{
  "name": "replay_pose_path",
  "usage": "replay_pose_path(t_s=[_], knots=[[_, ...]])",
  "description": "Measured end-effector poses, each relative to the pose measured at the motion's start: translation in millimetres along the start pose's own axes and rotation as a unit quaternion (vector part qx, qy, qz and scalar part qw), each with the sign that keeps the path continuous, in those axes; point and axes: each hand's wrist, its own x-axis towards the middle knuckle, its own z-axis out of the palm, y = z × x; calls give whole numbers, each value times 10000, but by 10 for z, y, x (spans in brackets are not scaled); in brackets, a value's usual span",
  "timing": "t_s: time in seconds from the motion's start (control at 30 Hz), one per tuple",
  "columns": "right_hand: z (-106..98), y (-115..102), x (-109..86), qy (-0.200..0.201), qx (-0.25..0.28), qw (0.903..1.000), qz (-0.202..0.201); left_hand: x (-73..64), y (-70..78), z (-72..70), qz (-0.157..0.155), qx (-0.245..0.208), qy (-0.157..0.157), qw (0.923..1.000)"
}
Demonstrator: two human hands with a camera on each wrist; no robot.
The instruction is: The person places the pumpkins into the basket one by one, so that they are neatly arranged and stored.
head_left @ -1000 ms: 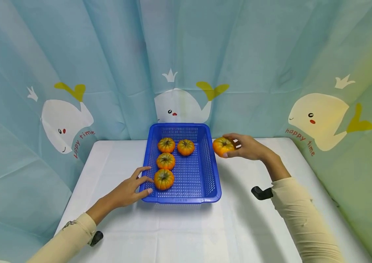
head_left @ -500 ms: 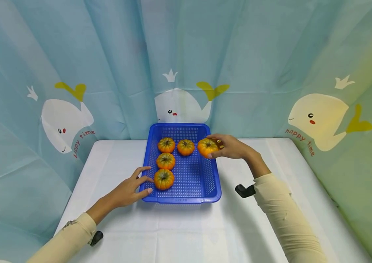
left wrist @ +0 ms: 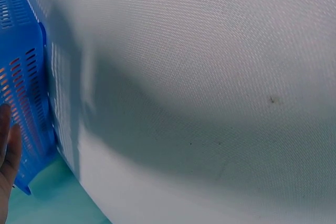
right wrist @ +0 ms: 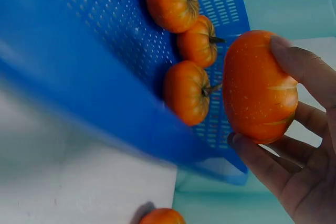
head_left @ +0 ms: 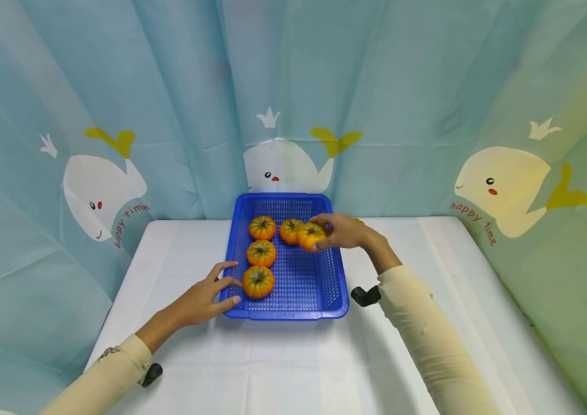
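My right hand (head_left: 346,231) holds a small orange pumpkin (head_left: 311,236) above the right back part of a blue plastic basket (head_left: 285,315). In the right wrist view, the thumb and fingers span this pumpkin (right wrist: 257,87). Several more pumpkins are inside the basket: one at the back middle (head_left: 290,231), partly covered by the held one, and a column along the left side, with the front pumpkin (head_left: 258,282) nearest my left hand (head_left: 202,298). My left hand's spread fingers rest at the basket's left rim. The left wrist view shows only part of them beside the basket wall (left wrist: 31,77).
Beyond the right hand, a bit of another pumpkin (head_left: 358,221) peeks out; the right wrist view shows a pumpkin (right wrist: 163,217) outside the basket. A white cloth (head_left: 283,369) covers the table. A blue curtain (head_left: 402,115) printed with whales stands behind.
My right hand has carried the pumpkin leftward from outside the basket's right rim to over its inside, close to the back middle pumpkin. My left hand has stayed put.
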Motion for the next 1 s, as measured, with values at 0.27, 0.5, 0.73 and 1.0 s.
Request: replay_pose_path(t_s=[0.27,0.5,0.73,1.0], knots=[[133,-29,160,-247,222,9992,218,-9,16,-11,14,-21,7,10000],[216,-61,260,-464,273,9972,525,-12,20,-13,19,-23,-2,10000],[328,-84,362,-622,328,9945,777,2,24,-13,27,-67,-19,10000],[455,-112,465,-745,45,9942,777,-13,38,-30,51,-34,-10,10000]])
